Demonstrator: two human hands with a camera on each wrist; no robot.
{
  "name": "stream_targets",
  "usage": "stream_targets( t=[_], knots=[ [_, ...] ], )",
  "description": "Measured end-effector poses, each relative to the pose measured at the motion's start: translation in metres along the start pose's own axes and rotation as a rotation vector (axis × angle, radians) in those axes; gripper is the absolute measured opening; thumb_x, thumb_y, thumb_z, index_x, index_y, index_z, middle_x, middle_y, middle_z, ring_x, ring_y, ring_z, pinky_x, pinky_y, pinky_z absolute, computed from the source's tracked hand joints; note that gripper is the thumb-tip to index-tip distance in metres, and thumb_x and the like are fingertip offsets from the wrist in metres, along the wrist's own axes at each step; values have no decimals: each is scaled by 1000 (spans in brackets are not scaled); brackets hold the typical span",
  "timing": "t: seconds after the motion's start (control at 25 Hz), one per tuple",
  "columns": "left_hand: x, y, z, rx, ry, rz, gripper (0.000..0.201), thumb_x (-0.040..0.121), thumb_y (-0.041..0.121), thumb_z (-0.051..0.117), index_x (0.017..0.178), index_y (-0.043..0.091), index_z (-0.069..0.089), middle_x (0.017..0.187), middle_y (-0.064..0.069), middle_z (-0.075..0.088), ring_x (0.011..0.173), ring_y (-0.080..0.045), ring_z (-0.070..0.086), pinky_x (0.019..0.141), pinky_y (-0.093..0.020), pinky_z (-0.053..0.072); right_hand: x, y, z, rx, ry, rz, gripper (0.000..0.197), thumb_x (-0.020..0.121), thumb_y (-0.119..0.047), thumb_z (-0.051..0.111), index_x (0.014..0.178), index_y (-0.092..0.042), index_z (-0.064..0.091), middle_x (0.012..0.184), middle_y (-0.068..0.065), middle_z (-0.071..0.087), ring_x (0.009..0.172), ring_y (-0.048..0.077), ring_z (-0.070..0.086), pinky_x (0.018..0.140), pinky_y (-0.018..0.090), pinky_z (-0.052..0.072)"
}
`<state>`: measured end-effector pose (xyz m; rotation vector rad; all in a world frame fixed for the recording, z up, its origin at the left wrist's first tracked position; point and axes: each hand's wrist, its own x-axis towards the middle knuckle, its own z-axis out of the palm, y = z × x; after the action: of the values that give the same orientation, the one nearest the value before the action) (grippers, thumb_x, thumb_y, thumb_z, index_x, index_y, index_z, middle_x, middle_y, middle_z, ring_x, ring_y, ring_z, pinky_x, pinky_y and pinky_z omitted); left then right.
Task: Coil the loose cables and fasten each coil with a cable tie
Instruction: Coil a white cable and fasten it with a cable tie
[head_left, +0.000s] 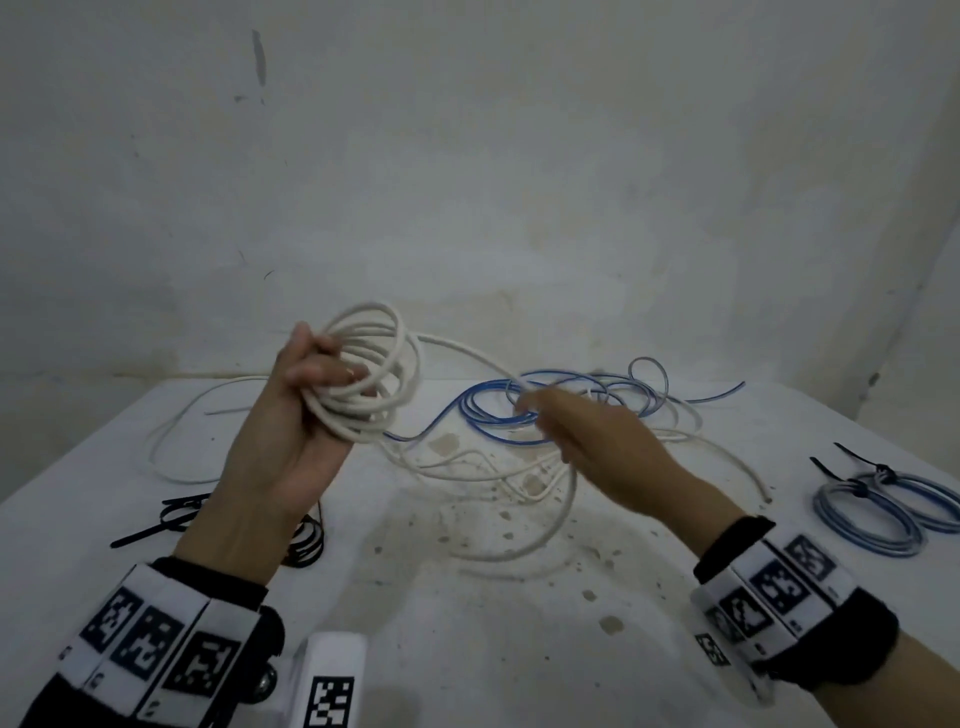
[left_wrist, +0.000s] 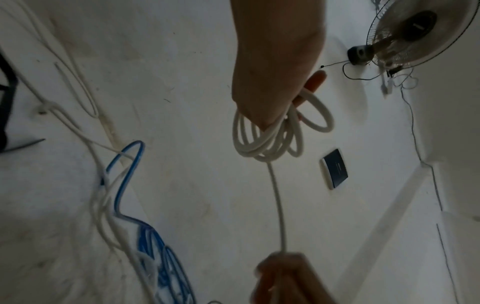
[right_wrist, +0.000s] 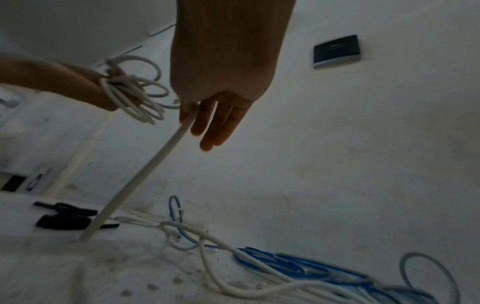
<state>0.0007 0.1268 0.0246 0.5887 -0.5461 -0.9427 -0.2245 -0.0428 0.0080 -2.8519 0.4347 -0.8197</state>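
My left hand (head_left: 332, 376) is raised above the table and grips a coil of thick white cable (head_left: 371, 374) of several loops; the left wrist view shows the same coil (left_wrist: 267, 139) hanging from its fingers (left_wrist: 311, 82). One strand runs from the coil to my right hand (head_left: 540, 410), which pinches the white cable (right_wrist: 155, 160) between thumb and forefinger (right_wrist: 185, 115), the other fingers loosely extended. The rest of that cable trails across the table (head_left: 545, 525). A loose blue cable (head_left: 498, 431) lies tangled under my right hand.
Two blue coils (head_left: 883, 512) fastened with black ties lie at the right. Loose black cable ties (head_left: 166, 517) and a small dark coil (head_left: 309, 548) lie at the left. Thin white wires (head_left: 467, 470) sprawl mid-table. The wall (head_left: 467, 182) stands right behind the stained white table (head_left: 519, 623).
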Motion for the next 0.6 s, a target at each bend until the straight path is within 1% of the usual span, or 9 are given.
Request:
stream_targets(
  t=[0.04, 0.08, 0.12, 0.16, 0.24, 0.32, 0.4, 0.48, 0.6],
  knots=[
    [7, 0, 2, 14, 54, 50, 42, 100, 27, 38, 83, 0, 65, 62, -5, 66, 68, -12, 65, 105, -18, 32, -4, -3, 4, -125, -81, -83, 26, 94, -18, 43, 114, -31, 54, 93, -8, 62, 67, 13, 56, 58, 28, 39],
    [11, -3, 8, -14, 65, 120, 43, 99, 26, 40, 69, 8, 66, 56, 4, 62, 63, -7, 64, 100, -18, 39, -6, -8, 6, -212, -168, -152, 22, 92, -20, 45, 111, -26, 55, 96, -8, 64, 71, 14, 57, 59, 27, 35],
    [12, 1, 14, -113, 49, 158, 47, 98, 24, 41, 58, 15, 64, 54, 10, 59, 61, -4, 62, 93, -20, 46, -8, -13, 11, -312, -250, -232, 22, 88, -17, 52, 109, -23, 56, 97, -6, 65, 70, 16, 57, 58, 26, 34],
    [12, 4, 19, -135, 71, 233, 47, 97, 24, 42, 53, 19, 61, 52, 12, 55, 62, -3, 58, 92, -24, 49, -10, -16, 17, -415, -289, -324, 29, 80, -12, 61, 107, -22, 57, 94, -5, 66, 68, 15, 57, 57, 25, 34],
    [12, 4, 29, -209, 50, 271, 30, 90, 26, 47, 62, 17, 55, 47, 12, 48, 56, 1, 50, 95, -21, 45, -12, -22, 30, -518, -211, -454, 53, 68, -9, 72, 116, -22, 53, 91, -7, 63, 66, 12, 56, 57, 24, 41],
    [9, 1, 36, -213, 8, 225, 21, 86, 30, 45, 71, 17, 47, 42, 13, 42, 45, 2, 46, 79, -13, 48, -2, -29, 32, -446, -57, -431, 71, 68, -10, 75, 129, -24, 42, 96, -3, 59, 70, 14, 54, 61, 25, 44],
    [6, -5, 42, -146, -20, 218, 22, 89, 31, 42, 73, 17, 45, 42, 12, 40, 41, 1, 43, 67, -12, 50, 13, -40, 30, -377, 41, -412, 83, 66, -15, 79, 135, -23, 36, 107, 2, 56, 79, 17, 54, 66, 29, 46],
    [1, -9, 46, -133, -69, 199, 24, 93, 30, 39, 74, 16, 46, 44, 12, 40, 41, 1, 43, 66, -12, 50, 24, -52, 34, -429, 17, -451, 93, 62, -25, 83, 140, -22, 34, 124, 7, 53, 93, 21, 55, 75, 34, 46],
    [-2, -11, 51, -135, -107, 141, 24, 92, 30, 40, 74, 16, 47, 45, 11, 40, 42, 1, 43, 70, -12, 50, 30, -63, 50, -586, -134, -515, 100, 60, -30, 83, 145, -25, 30, 143, 8, 41, 118, 25, 49, 92, 42, 44]
  ],
)
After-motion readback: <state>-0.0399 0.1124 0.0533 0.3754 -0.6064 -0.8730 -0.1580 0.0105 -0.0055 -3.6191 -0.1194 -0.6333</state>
